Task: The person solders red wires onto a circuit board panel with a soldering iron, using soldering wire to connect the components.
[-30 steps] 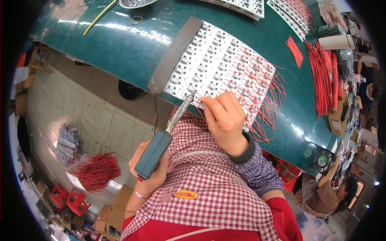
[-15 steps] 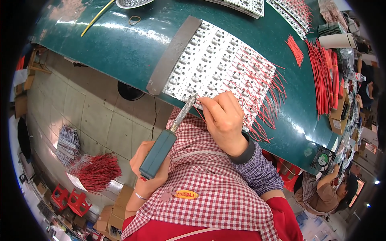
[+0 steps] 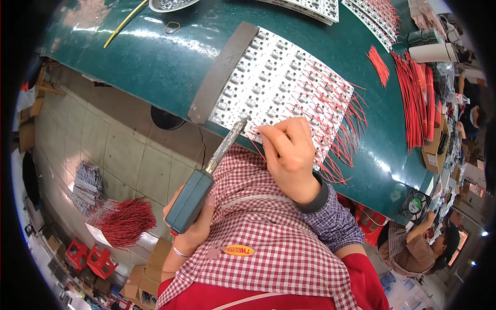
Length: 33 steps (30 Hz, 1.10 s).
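Note:
My left hand (image 3: 200, 226) is wrapped round the green handle of a soldering iron (image 3: 190, 202). Its metal barrel slants up to the near edge of a white circuit board panel (image 3: 268, 106), which carries rows of small dark components. The tip is close to the fingertips of my right hand (image 3: 292, 157); whether it touches the board I cannot tell. My right hand is closed in a pinch on a thin red wire (image 3: 258, 148), whose tail hangs below the fingers. Many red wires (image 3: 330, 111) stand along the panel's right part.
A dark grey bar (image 3: 223, 75) lies along the panel's left edge on the green table (image 3: 139, 67). Loose red wires (image 3: 411, 103) and more panels (image 3: 310, 8) lie farther off. A metal dish (image 3: 173, 4) is at the back left. A co-worker (image 3: 421, 248) sits at the right.
The soldering iron has shifted slightly left, and its handle has dropped back toward me with my left hand. My right hand stays nearly in place with the wire.

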Available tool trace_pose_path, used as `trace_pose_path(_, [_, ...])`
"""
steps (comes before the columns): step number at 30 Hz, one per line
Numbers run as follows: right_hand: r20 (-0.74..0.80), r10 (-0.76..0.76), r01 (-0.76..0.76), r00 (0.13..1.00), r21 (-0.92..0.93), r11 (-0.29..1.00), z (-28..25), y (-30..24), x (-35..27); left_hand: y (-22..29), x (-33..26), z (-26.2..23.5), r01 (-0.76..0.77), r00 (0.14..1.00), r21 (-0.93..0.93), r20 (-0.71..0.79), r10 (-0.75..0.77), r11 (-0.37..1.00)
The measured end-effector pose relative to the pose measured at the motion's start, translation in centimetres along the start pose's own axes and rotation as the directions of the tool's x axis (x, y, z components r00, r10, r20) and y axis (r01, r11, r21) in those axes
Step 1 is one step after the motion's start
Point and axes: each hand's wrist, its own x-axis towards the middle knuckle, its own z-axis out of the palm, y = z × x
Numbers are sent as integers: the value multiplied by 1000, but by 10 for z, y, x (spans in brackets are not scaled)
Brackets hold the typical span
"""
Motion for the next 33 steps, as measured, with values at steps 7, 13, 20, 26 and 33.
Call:
trace_pose_path(7, [42,20,-19,999,-20,1000,-2,10,5,-2,2,4,11,1000,17,15,-11,1000])
trace_pose_path(13, [92,25,-22,995,-33,999,-4,10,11,-3,4,4,-12,999,4,45,12,1000])
trace_pose_path(20, [177,116,-117,977,-4,993,-9,9,18,13,19,7,-82,994,42,79,78,996])
trace_pose_path(26, [203,132,-130,970,-21,991,-9,7,22,22,24,5,-83,992,73,101,76,994])
trace_pose_path(33, [207,119,-113,971,-38,993,-9,8,22,9,18,6,-128,988,96,101,118,987])
